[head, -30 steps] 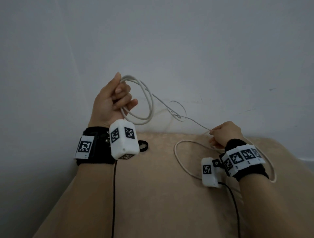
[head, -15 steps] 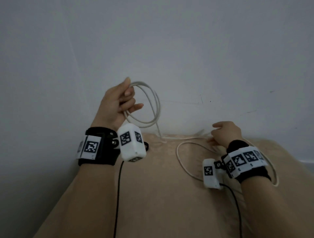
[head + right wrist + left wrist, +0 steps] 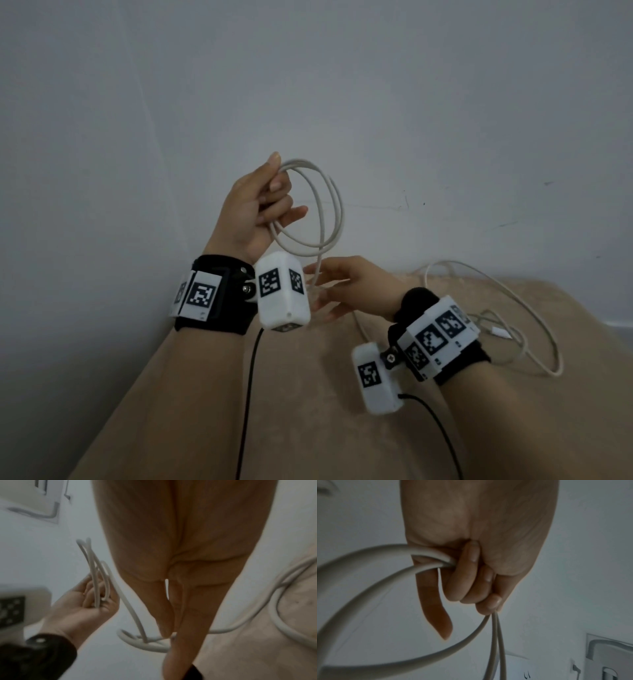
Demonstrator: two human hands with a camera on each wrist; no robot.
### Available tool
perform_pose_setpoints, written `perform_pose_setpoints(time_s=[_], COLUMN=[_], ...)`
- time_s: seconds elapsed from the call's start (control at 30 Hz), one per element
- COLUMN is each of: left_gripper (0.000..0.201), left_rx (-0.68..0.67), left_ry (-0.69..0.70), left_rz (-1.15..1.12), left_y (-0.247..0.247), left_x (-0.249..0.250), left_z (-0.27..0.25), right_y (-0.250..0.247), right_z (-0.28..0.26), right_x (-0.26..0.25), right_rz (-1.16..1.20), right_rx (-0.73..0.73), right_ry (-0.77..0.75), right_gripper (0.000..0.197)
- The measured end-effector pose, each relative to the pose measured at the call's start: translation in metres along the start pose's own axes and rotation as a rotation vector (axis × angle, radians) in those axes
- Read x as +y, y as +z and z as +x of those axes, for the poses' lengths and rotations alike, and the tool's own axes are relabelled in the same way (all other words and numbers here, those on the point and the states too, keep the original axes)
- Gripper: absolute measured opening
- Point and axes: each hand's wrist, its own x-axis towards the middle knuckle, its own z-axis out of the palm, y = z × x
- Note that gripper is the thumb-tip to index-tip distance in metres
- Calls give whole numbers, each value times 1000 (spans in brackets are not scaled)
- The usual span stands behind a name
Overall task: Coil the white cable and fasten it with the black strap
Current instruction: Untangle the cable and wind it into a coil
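We are partway through the coiling: our left hand (image 3: 255, 209) is raised near the wall with its fingers curled round the gathered turns of the white cable (image 3: 330, 212), and in the head view we count about two or three loops hanging from that grip, with one strand dropping from them toward the table (image 3: 308, 411). Our right hand (image 3: 352, 289) sits just below the coil with its fingers straight and spread, reaching at that hanging strand; whether it touches the strand we cannot tell, and it grips nothing that we can see. A good share of the cable is left to gather, we judge, since a long run lies loose in wide curves on the tan surface at the right, ending in a small white connector (image 3: 500, 331) near the right wrist. The black strap does not show in any view, so the fastening is not yet begun and the strap has yet to be found. We count one cable, one connector end in sight, two hands, and a camera unit with patterned markers on each wrist
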Motion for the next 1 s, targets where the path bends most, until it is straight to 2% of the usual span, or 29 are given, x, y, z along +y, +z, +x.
perform_pose_setpoints(time_s=[0.13, 0.27, 0.33, 0.5, 0.63, 0.77, 0.87, 0.93, 1.0], left_gripper=[52, 53, 53, 54, 54, 54, 50, 46, 44], left_rx=[-35, -80, -86, -99, -107, -96, -42, -14, 3], left_ry=[28, 58, 89, 196, 221, 157, 53, 5, -22], left_rz=[-42, -103, -123, -240, -288, -115, 95, 176, 201], left_y=[0, -5, -5, -5, -6, -2, 2, 5, 7], left_x=[7, 17, 21, 31, 37, 32, 14, 2, -5], left_z=[-2, -5, -7, -12, -15, -11, -2, 2, 4], right_y=[-7, -25, -36, -59, -70, -73, -73, -69, -63], right_z=[0, 1, 1, -7, -8, -9, -11, -14, -15], right_x=[5, 11, 16, 32, 40, 43, 35, 23, 9], right_rz=[-68, -114, -210, -354, -421, -447, -302, -160, 37], right_rx=[231, 531, 613, 591, 577, 556, 621, 657, 592], right_ry=[-12, 109, 185, 384, 419, 422, 328, 176, -6], right_gripper=[8, 12, 15, 24, 22, 18, 14, 14, 14])
